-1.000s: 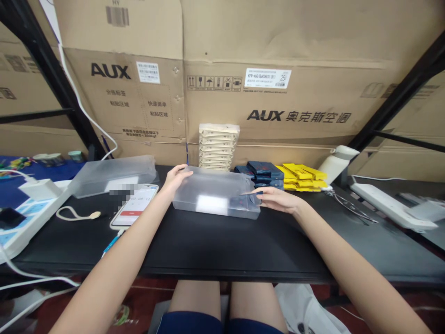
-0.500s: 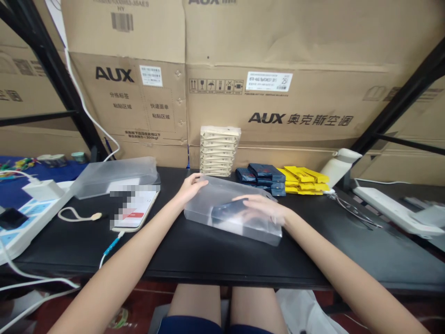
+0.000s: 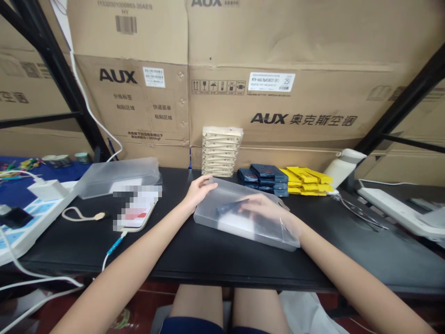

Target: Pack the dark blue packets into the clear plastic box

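A frosted clear plastic box (image 3: 210,208) lies tilted on the black tabletop before me, its open end to the right. My left hand (image 3: 201,190) is closed on the box's far left corner, thumb on top. Through the open end my right hand (image 3: 266,208) reaches inside, seen hazily through the plastic. Its fingers are pinched on a dark blue packet (image 3: 230,204) within the box. A white patch shows below the packet; I cannot make out what it is.
Behind the box stand a stack of cream packets (image 3: 222,150), dark blue packets (image 3: 264,174) and yellow packets (image 3: 308,178). A white bottle (image 3: 342,167) and glasses (image 3: 359,213) are right. Left are another plastic box (image 3: 97,178), a charging phone (image 3: 148,213) and a power strip (image 3: 38,215).
The plastic box has shifted slightly right, with my left hand still on its corner. Inside it, my right hand has curled its fingers more around the dark blue packet.
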A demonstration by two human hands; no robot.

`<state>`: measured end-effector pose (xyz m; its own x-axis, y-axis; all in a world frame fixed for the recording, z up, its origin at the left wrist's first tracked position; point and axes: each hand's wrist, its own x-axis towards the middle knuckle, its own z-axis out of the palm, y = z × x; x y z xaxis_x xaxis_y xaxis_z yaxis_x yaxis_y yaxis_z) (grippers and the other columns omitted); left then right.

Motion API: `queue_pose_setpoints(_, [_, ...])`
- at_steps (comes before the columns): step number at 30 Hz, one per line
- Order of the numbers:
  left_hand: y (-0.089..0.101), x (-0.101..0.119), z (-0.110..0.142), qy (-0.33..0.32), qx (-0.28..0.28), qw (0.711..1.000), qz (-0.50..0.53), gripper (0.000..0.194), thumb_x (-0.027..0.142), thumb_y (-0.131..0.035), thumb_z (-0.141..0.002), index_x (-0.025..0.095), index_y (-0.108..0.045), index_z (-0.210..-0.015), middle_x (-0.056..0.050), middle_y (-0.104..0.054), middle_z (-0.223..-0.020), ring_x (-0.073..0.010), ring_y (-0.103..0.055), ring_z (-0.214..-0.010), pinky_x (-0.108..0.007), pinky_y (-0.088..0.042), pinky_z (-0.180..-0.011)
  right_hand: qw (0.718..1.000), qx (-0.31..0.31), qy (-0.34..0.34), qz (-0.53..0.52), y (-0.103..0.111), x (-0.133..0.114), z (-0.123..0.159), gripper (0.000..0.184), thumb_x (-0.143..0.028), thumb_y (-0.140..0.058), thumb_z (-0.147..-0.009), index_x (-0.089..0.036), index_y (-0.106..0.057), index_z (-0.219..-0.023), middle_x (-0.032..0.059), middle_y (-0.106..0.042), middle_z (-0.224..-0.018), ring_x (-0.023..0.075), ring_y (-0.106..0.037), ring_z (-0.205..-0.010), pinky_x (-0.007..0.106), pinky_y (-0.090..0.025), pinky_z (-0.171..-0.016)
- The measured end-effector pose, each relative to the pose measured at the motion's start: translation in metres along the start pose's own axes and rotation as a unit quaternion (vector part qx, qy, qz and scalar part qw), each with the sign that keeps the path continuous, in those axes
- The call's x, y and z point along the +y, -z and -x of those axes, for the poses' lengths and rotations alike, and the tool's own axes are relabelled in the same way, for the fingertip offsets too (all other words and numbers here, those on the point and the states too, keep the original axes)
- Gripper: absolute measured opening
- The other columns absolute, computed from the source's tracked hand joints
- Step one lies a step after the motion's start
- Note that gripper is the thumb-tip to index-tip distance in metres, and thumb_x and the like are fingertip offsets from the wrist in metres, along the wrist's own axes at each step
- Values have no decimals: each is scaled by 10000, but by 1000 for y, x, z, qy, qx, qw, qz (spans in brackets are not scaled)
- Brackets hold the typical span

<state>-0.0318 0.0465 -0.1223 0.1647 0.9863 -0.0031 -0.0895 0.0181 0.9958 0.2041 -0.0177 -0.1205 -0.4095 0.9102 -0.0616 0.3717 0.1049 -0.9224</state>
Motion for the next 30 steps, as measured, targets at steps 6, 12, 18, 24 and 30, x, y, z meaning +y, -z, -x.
queue_pose_setpoints(6, [-1,-3,-1,37,-31,996,69,448,328,-705,-704,173,-647,-1120,-101,-691,-1099,-215,-665,-938,-292,-499,-803,1000,6,-9,-15,-4,-2,-6,417,-443,-662,-774,-146,-666,-1066,67,-705,-884,125,-638,-702,257,-534,-644])
queue_pose_setpoints(12, [3,-6,-3,37,-83,991,98,360,231,-727,-628,185,-692,-983,-43,-729,-943,-183,-676,-819,-258,-502,-740,997,50,55,33,-27,-2,-24,320,-437,-657,-784,-133,-688,-879,7,-618,-617,98,-529,-524,224,-416,-478])
queue_pose_setpoints(18, [3,-7,-4,35,-101,989,98,373,233,-720,-627,191,-681,-996,-47,-728,-990,-214,-684,-900,-289,-513,-794,983,114,140,12,-57,1,-55,337,-383,-637,-801,-176,-633,-1066,68,-674,-1015,155,-632,-827,310,-531,-747])
queue_pose_setpoints(24, [5,-10,-9,13,-105,991,83,376,245,-716,-643,186,-679,-1013,-59,-709,-1062,-228,-663,-976,-300,-507,-840,974,142,170,41,-77,-3,-75,525,-357,-677,-762,-192,-488,-1224,68,-648,-1014,164,-641,-841,346,-550,-780])
queue_pose_setpoints(30, [6,-8,-6,0,-104,992,71,423,264,-716,-657,201,-669,-1073,-54,-690,-1124,-226,-650,-1010,-299,-487,-875,955,151,210,143,-81,-3,-71,419,-332,-608,-819,-188,-525,-1204,103,-578,-1121,223,-574,-984,448,-494,-899])
